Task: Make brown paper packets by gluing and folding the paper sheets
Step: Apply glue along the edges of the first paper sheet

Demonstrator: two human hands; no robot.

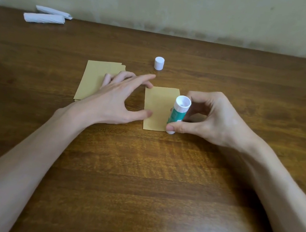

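Dark wood on the table (138, 174), varnished to a soft gloss, grain showing. Matt brown paper for the sheet (157, 108), smooth and flat, and the same for the stack (93, 77). Smooth white plastic on the glue stick (177, 114), green label round it; plain white plastic for the cap (159, 63). Creased white wrapping on the rolls (45, 17) — paper or thin plastic, hard to tell. Matt, blotchy wall (186, 6).

Both forearms reached forward; the left hand (118, 100) lay low with fingers spread straight, the right hand (208, 117) curled around a glue stick (177, 114)
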